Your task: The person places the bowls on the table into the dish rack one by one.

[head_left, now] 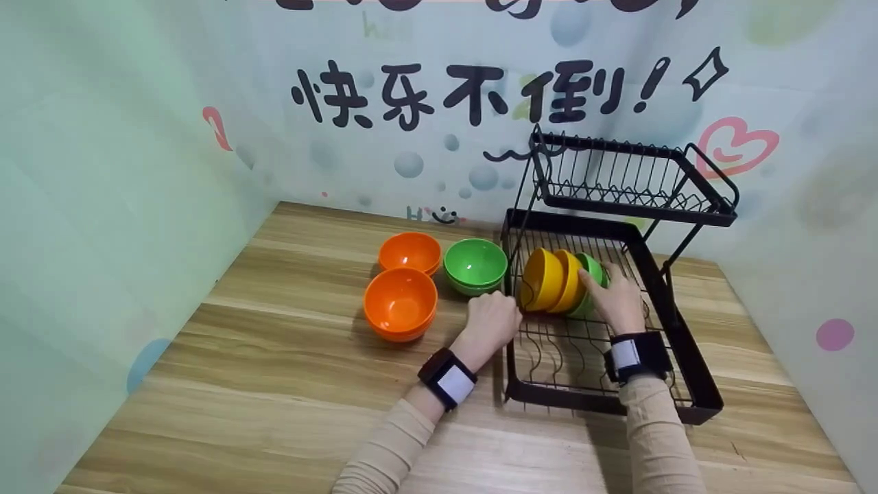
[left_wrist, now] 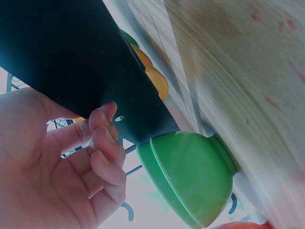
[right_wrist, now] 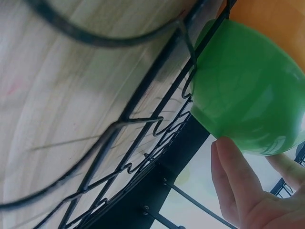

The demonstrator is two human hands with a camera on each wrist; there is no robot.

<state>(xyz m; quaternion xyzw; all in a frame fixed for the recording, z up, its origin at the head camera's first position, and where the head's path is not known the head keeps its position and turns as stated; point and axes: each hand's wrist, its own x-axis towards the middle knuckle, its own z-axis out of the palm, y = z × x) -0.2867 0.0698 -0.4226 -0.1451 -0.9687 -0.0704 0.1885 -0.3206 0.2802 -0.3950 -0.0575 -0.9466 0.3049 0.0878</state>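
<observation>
My right hand (head_left: 621,298) pinches a green bowl (head_left: 591,271) standing on its side in the black dish rack (head_left: 569,394). In the right wrist view, fingers (right_wrist: 236,171) touch the underside of this bowl (right_wrist: 248,90). Two yellow bowls (head_left: 542,281) stand on edge to its left, leaning in the same row. My left hand (head_left: 495,319) is at the rack's left rim, fingers loosely curled beside the outer wall (left_wrist: 81,57), with nothing visible in its grasp. Close beyond that hand is a stack of two green bowls (head_left: 475,264), upright on the table.
Two stacks of orange bowls, a front one (head_left: 401,302) and a back one (head_left: 411,250), stand left of the green stack on the wooden table (head_left: 274,370). An upper wire shelf (head_left: 631,199) overhangs the rack's back part. A printed curtain (head_left: 384,165) hangs behind.
</observation>
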